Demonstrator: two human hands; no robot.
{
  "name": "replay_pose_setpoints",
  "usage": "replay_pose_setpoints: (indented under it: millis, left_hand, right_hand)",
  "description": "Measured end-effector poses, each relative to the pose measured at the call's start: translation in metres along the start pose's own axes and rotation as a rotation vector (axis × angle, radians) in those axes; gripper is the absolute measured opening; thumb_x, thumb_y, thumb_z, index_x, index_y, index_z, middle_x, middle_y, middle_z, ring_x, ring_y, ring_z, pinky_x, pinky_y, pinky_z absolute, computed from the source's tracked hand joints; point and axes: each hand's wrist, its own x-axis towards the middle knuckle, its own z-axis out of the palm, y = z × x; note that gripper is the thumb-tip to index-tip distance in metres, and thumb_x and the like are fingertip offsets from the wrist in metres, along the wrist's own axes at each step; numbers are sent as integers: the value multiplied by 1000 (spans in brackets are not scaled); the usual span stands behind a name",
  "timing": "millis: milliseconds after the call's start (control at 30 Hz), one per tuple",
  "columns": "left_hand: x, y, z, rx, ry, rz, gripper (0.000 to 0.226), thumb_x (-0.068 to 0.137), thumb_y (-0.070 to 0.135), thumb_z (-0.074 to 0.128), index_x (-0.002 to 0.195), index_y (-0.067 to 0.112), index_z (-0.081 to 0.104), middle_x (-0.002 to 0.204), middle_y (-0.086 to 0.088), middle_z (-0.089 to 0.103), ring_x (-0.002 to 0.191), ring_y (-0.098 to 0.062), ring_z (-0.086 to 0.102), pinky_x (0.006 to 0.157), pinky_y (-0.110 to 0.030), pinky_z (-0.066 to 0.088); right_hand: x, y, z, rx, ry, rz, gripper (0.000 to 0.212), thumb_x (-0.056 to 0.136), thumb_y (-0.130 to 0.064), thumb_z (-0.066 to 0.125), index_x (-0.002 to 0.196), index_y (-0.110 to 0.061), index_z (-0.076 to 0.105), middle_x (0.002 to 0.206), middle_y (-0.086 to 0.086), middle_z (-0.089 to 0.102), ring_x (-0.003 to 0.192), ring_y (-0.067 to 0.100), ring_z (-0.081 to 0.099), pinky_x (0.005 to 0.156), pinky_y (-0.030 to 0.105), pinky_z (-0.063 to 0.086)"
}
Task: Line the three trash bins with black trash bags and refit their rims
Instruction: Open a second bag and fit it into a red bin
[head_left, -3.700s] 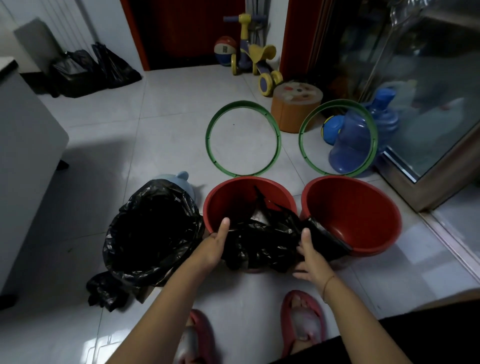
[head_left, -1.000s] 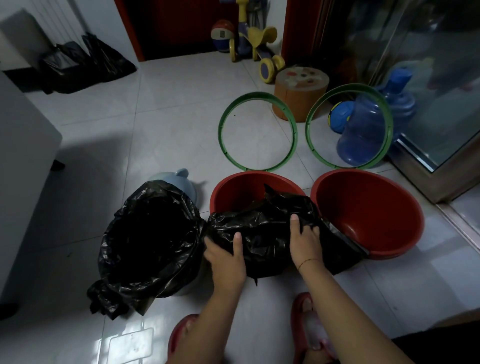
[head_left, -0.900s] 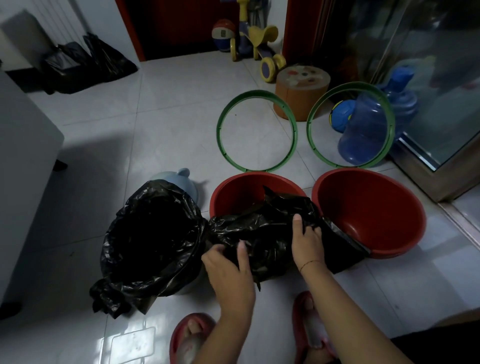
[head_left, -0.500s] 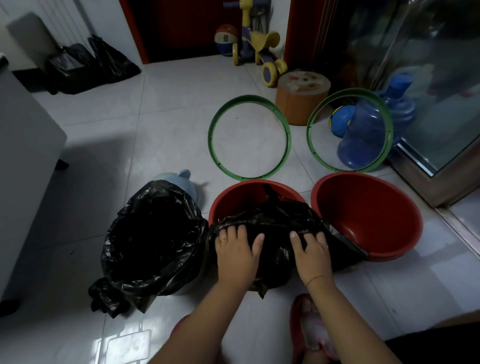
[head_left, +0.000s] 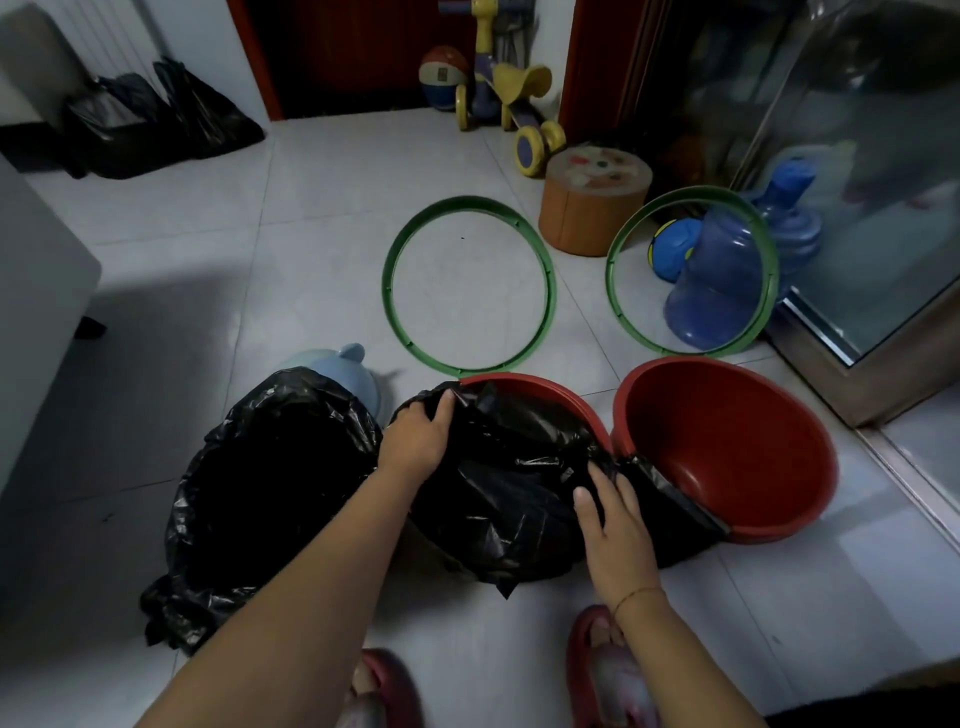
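Note:
Three bins stand in a row on the tiled floor. The left bin (head_left: 270, 478) is lined, with a black bag spilling over its edge. A black trash bag (head_left: 514, 483) is draped over most of the middle red bin (head_left: 550, 392). My left hand (head_left: 415, 441) grips the bag at the bin's far-left edge. My right hand (head_left: 615, 525) presses and pinches the bag at the near-right edge. The right red bin (head_left: 727, 447) is bare inside. Two green rims lie on the floor behind, one rim (head_left: 467, 286) in the middle, the other rim (head_left: 693, 273) leaning at the right.
A blue water jug (head_left: 727, 275) and a blue ball (head_left: 672, 249) sit behind the right rim. An orange stool (head_left: 592, 208), a toy scooter (head_left: 509, 98) and filled black bags (head_left: 156, 124) stand further back. A glass door frame (head_left: 857, 364) runs along the right. A light blue lid (head_left: 343, 374) lies behind the left bin.
My left hand moved from the near edge of the middle bin to its far-left edge, pulling the bag further over the opening. My right hand shifted to the right along the near edge.

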Motion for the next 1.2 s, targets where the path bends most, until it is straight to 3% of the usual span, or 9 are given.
replay_pose_setpoints:
  millis: [167,333,567,700,800,900,1033,1100,1200]
  left_hand:
    - [-6,-8,11,22,146,45,74,89,67,22,115,9,60,114,-10,63,104,-29,59,87,-42,48]
    - [-8,-9,15,136,192,119,66,92,60,28,107,5,62,108,-12,63,103,-30,58,87,-43,47]
    - [-3,-19,13,217,202,244,53,94,51,39,99,4,62,100,-14,65,101,-30,58,90,-40,43]
    - [4,-26,10,161,147,244,58,88,62,39,95,7,58,96,-9,61,99,-27,56,88,-40,43]
    - [7,-26,7,-5,60,246,60,86,67,39,112,15,55,110,-3,62,106,-22,56,88,-37,44]
    - [13,-20,5,-93,-38,190,60,86,67,40,126,24,46,125,1,59,112,-21,56,88,-33,42]
    - [27,-13,3,-60,-147,160,62,86,69,36,133,29,46,129,-1,59,115,-20,55,95,-34,42]
    - [34,-12,2,-75,-198,117,66,84,74,33,131,31,48,129,-2,59,118,-22,54,99,-36,40]
    - [44,-10,0,-145,-268,46,80,77,83,26,130,29,53,134,-2,57,124,-22,50,105,-39,37]
  right_hand:
    - [8,-11,1,75,41,22,65,88,-59,25,148,-33,25,158,4,14,145,21,18,113,38,24]
    - [33,-19,1,-11,50,19,68,92,-56,30,151,-28,13,158,6,13,145,25,17,115,43,23]
    - [89,-47,-6,-253,16,105,68,95,-58,24,147,-14,29,147,16,34,134,35,35,107,44,32]
    - [116,-61,1,-351,30,130,73,92,-63,20,135,-9,46,134,16,50,121,35,49,96,42,41]
    - [133,-69,6,-400,20,189,79,90,-67,15,126,-7,52,126,16,56,111,34,55,85,40,44]
    - [146,-76,11,-459,-21,210,83,89,-69,10,125,-8,53,123,16,58,110,33,56,87,41,46]
    - [162,-82,15,-480,-84,158,86,89,-68,3,95,-8,65,91,11,63,80,27,57,65,33,40]
    - [169,-83,13,-473,-134,120,86,89,-67,1,83,-9,64,88,11,64,77,25,56,65,33,40]
    - [179,-85,10,-464,-222,120,86,89,-68,0,80,-8,61,82,9,59,80,26,56,70,33,40]
